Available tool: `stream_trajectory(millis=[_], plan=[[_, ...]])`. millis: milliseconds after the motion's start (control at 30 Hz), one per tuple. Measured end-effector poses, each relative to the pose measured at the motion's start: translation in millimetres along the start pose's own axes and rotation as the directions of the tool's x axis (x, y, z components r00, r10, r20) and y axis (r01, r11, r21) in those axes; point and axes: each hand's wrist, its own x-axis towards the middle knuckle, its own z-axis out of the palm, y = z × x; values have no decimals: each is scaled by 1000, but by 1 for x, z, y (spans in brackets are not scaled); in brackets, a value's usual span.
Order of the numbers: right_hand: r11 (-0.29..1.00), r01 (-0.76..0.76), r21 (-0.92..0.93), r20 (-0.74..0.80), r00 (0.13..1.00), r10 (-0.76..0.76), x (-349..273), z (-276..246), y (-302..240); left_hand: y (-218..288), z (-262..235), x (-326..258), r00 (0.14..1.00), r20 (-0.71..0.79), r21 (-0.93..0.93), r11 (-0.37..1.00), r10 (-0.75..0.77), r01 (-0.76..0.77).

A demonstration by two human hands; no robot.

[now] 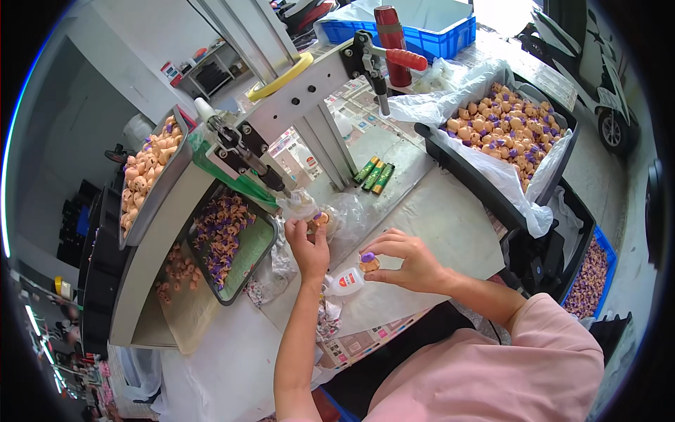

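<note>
Between the fingertips of my right hand (408, 260) is a small peach part with a purple top (368, 261), held above the table. My left hand (309, 250) pinches a small peach part (321, 219) beside a plastic-wrapped lump (299, 204), just below the tip of the left toggle clamp (271, 177). What lies under its fingers is partly hidden. A white squeeze bottle (346, 282) with a red label lies on the table between my two hands.
The metal clamp stand (320, 137) rises in front, carrying a second, red-handled toggle clamp (380, 63). Green batteries (374, 174) lie beside it. A lined crate (506, 133) of peach-and-purple parts is right; a dark tray (225, 239) of smaller pieces and a grey bin (151, 172) are left.
</note>
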Motion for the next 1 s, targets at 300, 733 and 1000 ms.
stream_trajectory(millis=[300,733,1000], plan=[[967,-227,117,92,972,217,-24,-23,5,62,-69,85,938,-85,-561,795,-335,233],[918,-325,226,216,936,278,-56,-20,13,254,-85,153,931,-131,-327,871,342,-366],[868,-358,345,267,924,275,-85,-16,18,228,-43,58,656,78,143,642,751,-753]])
